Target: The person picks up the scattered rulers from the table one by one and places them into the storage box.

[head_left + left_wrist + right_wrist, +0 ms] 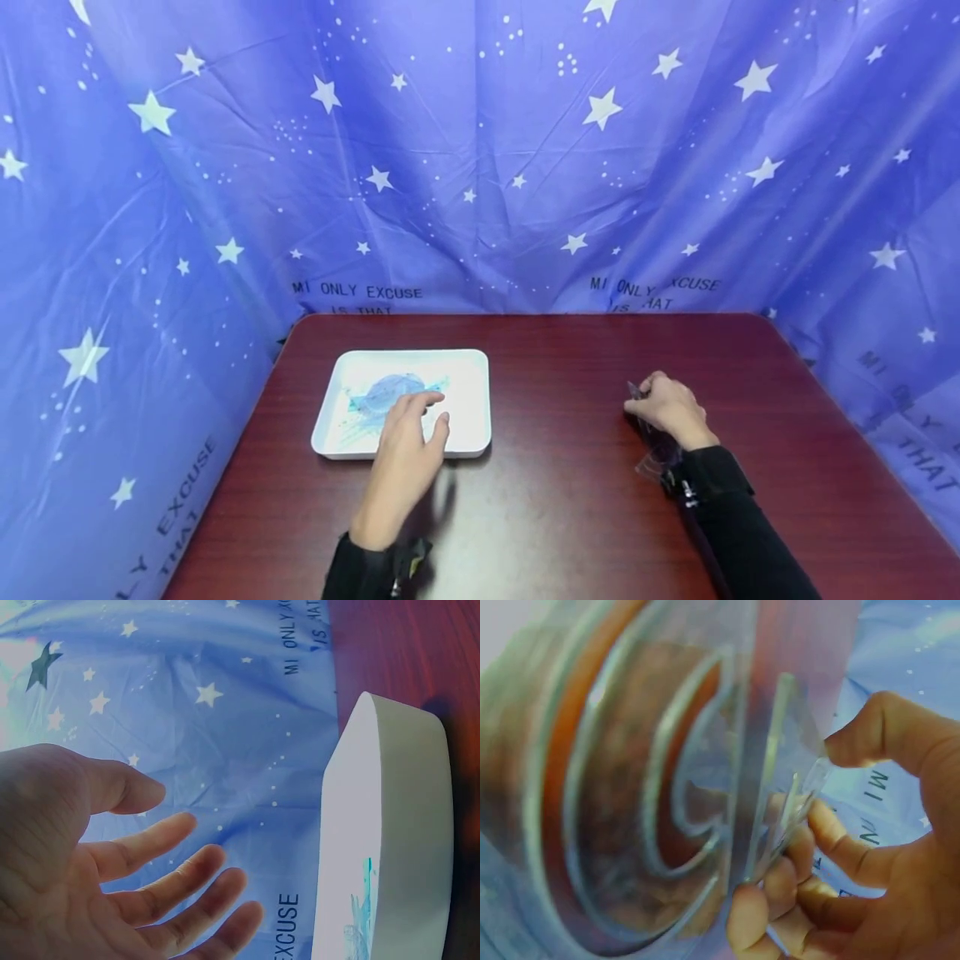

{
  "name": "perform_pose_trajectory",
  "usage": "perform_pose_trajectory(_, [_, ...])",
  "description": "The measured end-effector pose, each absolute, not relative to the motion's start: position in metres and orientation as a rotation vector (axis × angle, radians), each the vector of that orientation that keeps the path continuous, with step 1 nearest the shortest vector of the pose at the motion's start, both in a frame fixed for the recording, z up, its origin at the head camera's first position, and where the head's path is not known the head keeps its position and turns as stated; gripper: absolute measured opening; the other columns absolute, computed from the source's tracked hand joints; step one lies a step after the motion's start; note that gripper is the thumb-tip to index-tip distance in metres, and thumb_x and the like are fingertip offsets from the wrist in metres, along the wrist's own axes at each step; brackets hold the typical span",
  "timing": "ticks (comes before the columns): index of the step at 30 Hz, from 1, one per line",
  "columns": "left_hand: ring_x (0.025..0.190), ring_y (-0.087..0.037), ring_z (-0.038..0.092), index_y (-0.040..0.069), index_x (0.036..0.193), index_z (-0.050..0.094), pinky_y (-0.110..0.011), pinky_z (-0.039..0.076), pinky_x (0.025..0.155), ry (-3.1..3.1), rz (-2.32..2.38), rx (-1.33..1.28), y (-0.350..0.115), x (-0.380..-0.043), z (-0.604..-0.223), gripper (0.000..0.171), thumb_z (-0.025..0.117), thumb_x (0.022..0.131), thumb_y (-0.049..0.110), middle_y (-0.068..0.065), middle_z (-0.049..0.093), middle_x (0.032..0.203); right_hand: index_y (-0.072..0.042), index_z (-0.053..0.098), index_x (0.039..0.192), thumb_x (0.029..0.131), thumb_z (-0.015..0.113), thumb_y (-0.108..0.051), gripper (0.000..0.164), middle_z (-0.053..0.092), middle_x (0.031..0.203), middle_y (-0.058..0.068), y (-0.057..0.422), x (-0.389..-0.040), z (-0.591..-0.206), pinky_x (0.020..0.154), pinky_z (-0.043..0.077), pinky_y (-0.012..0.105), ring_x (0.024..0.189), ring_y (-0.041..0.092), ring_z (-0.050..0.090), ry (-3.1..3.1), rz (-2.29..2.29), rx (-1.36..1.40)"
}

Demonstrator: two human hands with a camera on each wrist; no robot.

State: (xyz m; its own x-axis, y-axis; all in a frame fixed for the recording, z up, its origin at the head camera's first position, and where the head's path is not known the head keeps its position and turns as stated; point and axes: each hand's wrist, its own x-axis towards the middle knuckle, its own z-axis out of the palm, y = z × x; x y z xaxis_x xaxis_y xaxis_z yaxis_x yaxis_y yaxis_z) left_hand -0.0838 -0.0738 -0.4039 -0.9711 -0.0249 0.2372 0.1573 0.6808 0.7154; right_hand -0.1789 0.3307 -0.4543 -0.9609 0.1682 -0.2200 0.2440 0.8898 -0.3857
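Note:
My right hand (pixel 672 412) pinches a clear plastic piece (pixel 697 772) over the right half of the table. Close up in the right wrist view, the piece shows curved raised bands and a flat edge gripped between thumb and fingers. Its full shape is partly hidden by the hand in the head view. Fingers spread loosely, my left hand (pixel 408 462) hovers at the front of a white tray (pixel 468 417) and holds nothing. Inside that tray lies a translucent bluish round thing (pixel 393 388) with turquoise streaks around it, partly covered by the left hand.
The tray stands on the left of a dark red-brown wooden table (pixel 555 517). Blue curtains (pixel 480 167) with white stars and printed words hang behind the table and along both sides.

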Motion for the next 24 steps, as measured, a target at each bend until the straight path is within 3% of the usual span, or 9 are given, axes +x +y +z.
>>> perform_pose_trajectory(5, [0.117, -0.033, 0.066, 0.006, 0.130, 0.071, -0.053, 0.056, 0.101, -2.627, -1.246, -0.127, -0.064, -0.084, -0.408, 0.029, 0.066, 0.102, 0.012, -0.015, 0.069, 0.126, -0.004, 0.063, 0.118, 0.086, 0.080, -0.037, 0.049, 0.072, 0.114, 0.022, 0.316, -0.174, -0.441, 0.080, 0.056, 0.054, 0.100, 0.038, 0.067, 2.960, -0.733, 0.166])
perform_pose_trajectory(11, [0.108, -0.029, 0.072, 0.003, 0.132, 0.068, -0.042, 0.063, 0.094, -2.509, -1.613, -0.187, -0.053, -0.089, -0.416, 0.032, 0.068, 0.101, 0.008, -0.016, 0.074, 0.119, -0.006, 0.065, 0.115, 0.082, 0.083, -0.030, 0.044, 0.071, 0.109, 0.021, 0.277, -0.161, -0.417, 0.079, 0.057, 0.052, 0.100, 0.036, 0.066, 3.060, -0.815, -0.036])
perform_pose_trajectory(19, [0.112, -0.028, 0.074, -0.001, 0.138, 0.063, -0.023, 0.061, 0.092, -2.359, -2.038, -0.167, -0.033, -0.090, -0.425, 0.035, 0.066, 0.105, 0.010, -0.021, 0.075, 0.122, -0.013, 0.067, 0.111, 0.078, 0.082, -0.020, 0.037, 0.068, 0.106, 0.009, 0.223, -0.131, -0.391, 0.078, 0.053, 0.049, 0.104, 0.029, 0.060, 3.134, -0.907, -0.231])
perform_pose_trajectory(24, [0.121, -0.038, 0.072, -0.004, 0.144, 0.056, -0.021, 0.060, 0.095, -2.303, -2.264, -0.348, -0.014, -0.085, -0.431, 0.044, 0.065, 0.102, 0.004, -0.026, 0.068, 0.134, -0.013, 0.068, 0.112, 0.076, 0.083, -0.017, 0.039, 0.068, 0.103, 0.005, 0.199, -0.119, -0.381, 0.080, 0.051, 0.044, 0.099, 0.025, 0.059, 3.154, -0.994, -0.371])
